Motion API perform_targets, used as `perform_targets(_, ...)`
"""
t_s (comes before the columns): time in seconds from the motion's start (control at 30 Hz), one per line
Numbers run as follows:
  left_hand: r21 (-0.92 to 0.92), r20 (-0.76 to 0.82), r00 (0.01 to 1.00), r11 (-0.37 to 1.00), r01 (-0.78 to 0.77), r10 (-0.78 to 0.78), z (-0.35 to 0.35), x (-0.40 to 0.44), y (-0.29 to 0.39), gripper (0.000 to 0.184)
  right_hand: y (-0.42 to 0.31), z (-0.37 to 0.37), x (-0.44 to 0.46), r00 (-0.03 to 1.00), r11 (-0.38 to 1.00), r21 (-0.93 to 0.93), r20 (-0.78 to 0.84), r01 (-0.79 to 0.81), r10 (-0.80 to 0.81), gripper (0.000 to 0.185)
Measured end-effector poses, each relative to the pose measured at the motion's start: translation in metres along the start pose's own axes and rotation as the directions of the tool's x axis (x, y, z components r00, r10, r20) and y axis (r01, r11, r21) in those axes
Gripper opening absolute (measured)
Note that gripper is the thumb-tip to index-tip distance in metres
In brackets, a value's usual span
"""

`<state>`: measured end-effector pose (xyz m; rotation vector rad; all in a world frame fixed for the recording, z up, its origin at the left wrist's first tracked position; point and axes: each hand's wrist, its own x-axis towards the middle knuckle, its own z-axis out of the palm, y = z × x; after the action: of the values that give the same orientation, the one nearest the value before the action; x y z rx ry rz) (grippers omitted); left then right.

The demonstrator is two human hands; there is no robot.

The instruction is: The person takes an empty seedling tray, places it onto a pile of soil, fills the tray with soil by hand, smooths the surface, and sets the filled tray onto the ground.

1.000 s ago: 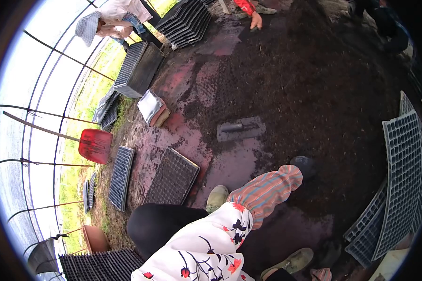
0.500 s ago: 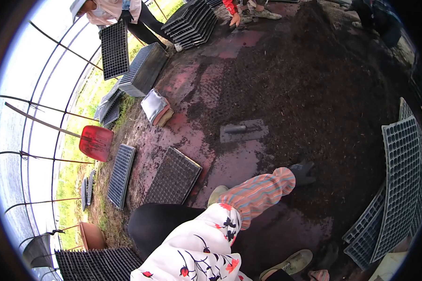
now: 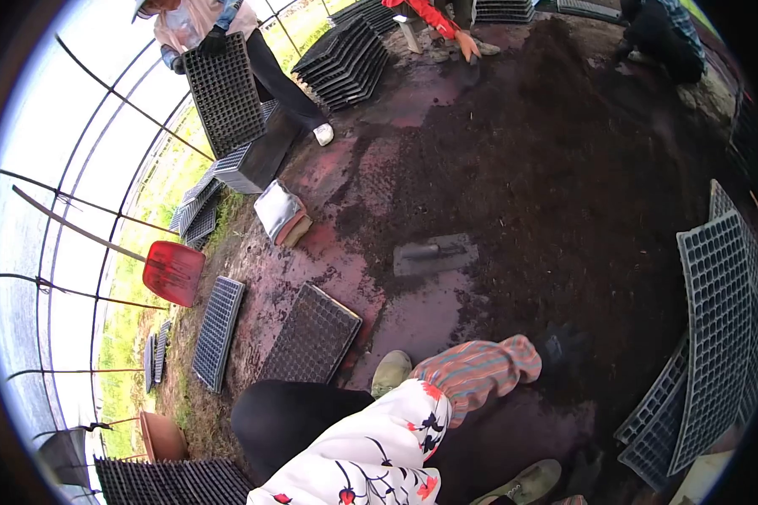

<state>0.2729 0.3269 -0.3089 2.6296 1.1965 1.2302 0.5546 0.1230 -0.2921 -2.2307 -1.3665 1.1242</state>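
Observation:
My left hand [image 3: 563, 352], in a dark glove below a striped cuff [image 3: 484, 370], is at the dark loose soil [image 3: 514, 202]. Its fingers are blurred against the soil, so I cannot make out whether it holds anything. My right hand [image 3: 587, 471] shows dimly near the bottom edge, beside my shoe [image 3: 526, 484]; its dark glove blends into the ground and its fingers are unclear. A plastering trowel [image 3: 435, 251] lies flat beyond my left hand. A soil-filled cell tray [image 3: 312, 332] rests left of my forearm.
Black seedling trays [image 3: 716, 337] lean at the right. An empty-celled tray [image 3: 219, 332], a red shovel [image 3: 173, 273] and a folded bag [image 3: 282, 212] lie left. One person holds a tray [image 3: 223, 97]; a co-worker's orange-gloved hand [image 3: 467, 46] reaches to the ground. Another person [image 3: 665, 42] crouches far right.
My left hand has moved down and slightly right in view over the soil. The person at upper left has shifted with the tray. The view has tilted up a little.

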Motion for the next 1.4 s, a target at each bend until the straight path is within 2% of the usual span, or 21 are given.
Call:
perform_targets(0.07,0.051,0.338,0.94,0.998,0.04,-0.055,-0.035,0.031,-0.003,0.028,-0.001,0.003,0.0,0.997,0.997,0.038,-0.021,0.073,-0.072,0.044)
perform_targets(0.1,0.087,0.398,0.912,0.993,0.075,-0.104,-0.047,0.047,-0.001,0.026,-0.004,0.002,0.0,0.997,0.997,0.04,-0.022,0.072,-0.071,0.044)
perform_targets(0.13,0.108,0.52,0.821,0.972,0.21,-0.236,-0.038,0.057,-0.004,0.021,-0.011,-0.001,0.0,0.997,0.994,0.09,0.011,0.07,-0.071,0.043)
perform_targets(0.3,-0.134,0.205,0.899,0.899,0.417,-0.387,0.037,0.028,-0.054,0.012,-0.016,-0.006,0.0,0.997,0.996,0.068,0.047,0.061,-0.064,0.043)
perform_targets(0.33,-0.13,0.207,0.901,0.902,0.412,-0.382,0.01,0.045,-0.043,0.012,-0.029,-0.01,-0.003,0.998,0.999,0.044,0.062,0.022,-0.024,0.044)
perform_targets(0.4,0.057,0.445,0.773,0.876,0.479,-0.452,-0.041,0.075,-0.019,0.012,-0.033,-0.008,-0.004,0.997,0.999,0.03,0.077,-0.018,0.016,0.045)
perform_targets(0.43,0.062,0.447,0.773,0.878,0.475,-0.45,-0.026,0.061,-0.031,0.012,-0.025,-0.005,-0.002,0.998,0.998,0.055,0.069,-0.004,0.0,0.045)
perform_targets(0.5,-0.098,0.641,0.585,0.704,0.704,-0.496,-0.001,0.034,-0.053,0.017,0.001,0.002,0.006,0.998,0.997,0.081,0.06,0.011,-0.016,0.045)
perform_targets(0.53,-0.099,0.641,0.587,0.706,0.701,-0.494,-0.002,0.03,-0.051,0.017,0.018,0.008,0.013,0.997,0.992,0.122,0.07,0.008,-0.016,0.046)
perform_targets(0.6,0.076,0.387,0.83,0.911,0.405,-0.401,-0.065,0.062,-0.014,0.017,0.026,0.011,0.018,0.997,0.986,0.166,0.074,0.003,-0.015,0.046)
perform_targets(0.67,0.038,-0.089,0.925,0.927,0.374,-0.37,-0.039,0.011,0.009,0.023,0.009,0.007,0.013,0.994,0.987,0.139,0.084,-0.077,0.066,0.044)
perform_targets(0.83,-0.208,0.072,0.988,0.967,0.15,-0.138,-0.041,0.017,0.005,0.024,-0.037,-0.013,0.002,0.989,0.989,0.098,0.109,-0.107,0.096,0.04)
perform_targets(0.9,0.071,0.49,0.864,0.993,0.092,-0.114,-0.072,0.048,0.002,0.025,-0.048,-0.021,-0.003,0.984,0.989,0.09,0.141,-0.12,0.106,0.039)
perform_targets(1.0,0.132,0.375,0.927,0.989,-0.063,0.009,-0.044,0.043,-0.024,0.019,-0.048,-0.018,-0.001,0.985,0.991,-0.033,0.113,-0.126,0.129,0.039)
perform_targets(1.03,0.182,0.706,0.688,0.982,0.053,-0.169,0.006,0.044,-0.042,0.025,-0.028,-0.01,0.004,0.993,0.997,-0.031,0.09,-0.07,0.073,0.039)
perform_targets(1.07,0.17,0.707,0.69,0.984,0.053,-0.159,0.006,0.047,-0.038,0.025,-0.014,-0.006,0.006,0.997,0.999,-0.035,0.068,-0.018,0.02,0.039)
perform_targets(1.2,-0.069,0.43,0.879,0.964,0.258,-0.204,-0.034,0.068,-0.039,0.02,-0.027,-0.01,0.001,0.999,0.996,-0.085,0.037,-0.035,0.038,0.038)
perform_targets(1.23,-0.144,0.36,0.904,0.943,0.299,-0.231,-0.043,0.069,-0.04,0.02,-0.026,-0.009,0.001,0.997,0.998,0.06,0.072,0.023,-0.027,0.037)
perform_targets(1.27,-0.144,0.289,0.941,0.964,0.223,-0.175,-0.048,0.063,-0.042,0.021,-0.026,-0.009,-0.001,0.992,0.977,0.204,0.094,0.064,-0.085,0.036)
perform_targets(1.3,-0.155,0.222,0.968,0.976,0.155,-0.118,-0.05,0.054,-0.042,0.022,-0.034,-0.013,-0.005,0.994,0.99,0.132,0.092,0.041,-0.054,0.037)
perform_targets(1.4,-0.265,0.491,0.696,0.671,0.692,-0.524,-0.088,0.066,-0.04,0.028,-0.054,-0.021,-0.008,0.998,0.996,0.092,0.07,-0.001,-0.005,0.035)
